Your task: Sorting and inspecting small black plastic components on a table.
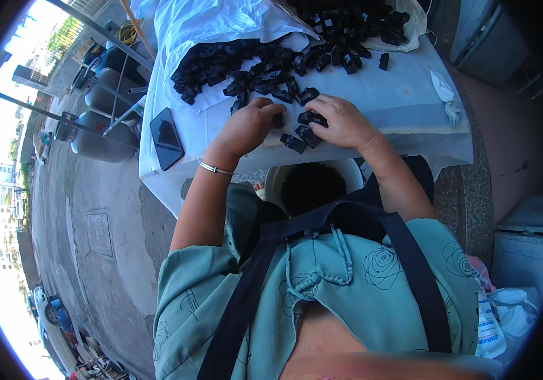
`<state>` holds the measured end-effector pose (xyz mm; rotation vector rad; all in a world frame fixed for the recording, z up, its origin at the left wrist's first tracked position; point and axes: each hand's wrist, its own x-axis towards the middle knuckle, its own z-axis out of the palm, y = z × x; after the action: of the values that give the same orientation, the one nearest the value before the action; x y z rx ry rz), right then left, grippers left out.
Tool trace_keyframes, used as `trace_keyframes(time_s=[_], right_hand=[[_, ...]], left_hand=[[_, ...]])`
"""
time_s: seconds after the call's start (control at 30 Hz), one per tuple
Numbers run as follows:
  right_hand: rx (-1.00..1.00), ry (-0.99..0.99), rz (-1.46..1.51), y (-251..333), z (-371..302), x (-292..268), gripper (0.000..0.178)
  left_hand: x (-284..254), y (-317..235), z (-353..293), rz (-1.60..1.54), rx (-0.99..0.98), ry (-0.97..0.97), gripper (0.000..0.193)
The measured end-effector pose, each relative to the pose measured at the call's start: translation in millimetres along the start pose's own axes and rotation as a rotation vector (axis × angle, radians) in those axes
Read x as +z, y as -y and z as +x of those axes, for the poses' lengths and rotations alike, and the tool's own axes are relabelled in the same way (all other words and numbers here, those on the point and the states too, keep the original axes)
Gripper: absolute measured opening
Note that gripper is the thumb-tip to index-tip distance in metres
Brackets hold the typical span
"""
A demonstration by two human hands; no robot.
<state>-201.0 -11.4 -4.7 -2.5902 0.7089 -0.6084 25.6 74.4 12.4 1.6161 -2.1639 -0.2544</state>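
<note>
My left hand (250, 125), with a silver bangle on its wrist, is closed, thumb and fingertips pinching a small black plastic part (278, 120). To its right, my right hand (342, 121) has thumb and fingers around another black block-shaped part (311, 118) at the table's near side. Two similar black parts (293, 143) lie just below my right hand, close together near the table edge. Beyond both hands, a loose pile of black parts (265, 69) spreads over the white-covered table (404, 95). The exact shape of the pinched part is partly hidden by my fingers.
A white sack (221, 22) lies behind the pile, and a bigger heap of black parts (354, 28) sits at the back right. A phone (167, 139) rests at the left edge. Below the near edge stands a white bucket (276, 183) with dark contents.
</note>
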Motion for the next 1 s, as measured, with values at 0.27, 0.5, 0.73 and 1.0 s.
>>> trace_keyframes(time_s=[0.27,0.5,0.73,1.0], right_hand=[[-0.011,-0.280,0.285,6.3,-7.3,16.1,0.034],[-0.253,-0.271,0.308,13.1,17.9,40.9,0.020],[-0.357,-0.255,-0.081,20.5,6.4,23.4,0.022],[-0.308,-0.196,0.055,12.0,0.0,23.1,0.023]], left_hand=[[22.9,7.5,-9.6,-0.059,-0.097,-0.167,0.035],[35.9,7.4,-9.8,-0.513,-0.252,-0.172,0.043],[44.0,1.9,-13.0,-0.397,-0.219,-0.272,0.045],[21.2,-8.6,-7.9,-0.332,-0.174,-0.277,0.037]])
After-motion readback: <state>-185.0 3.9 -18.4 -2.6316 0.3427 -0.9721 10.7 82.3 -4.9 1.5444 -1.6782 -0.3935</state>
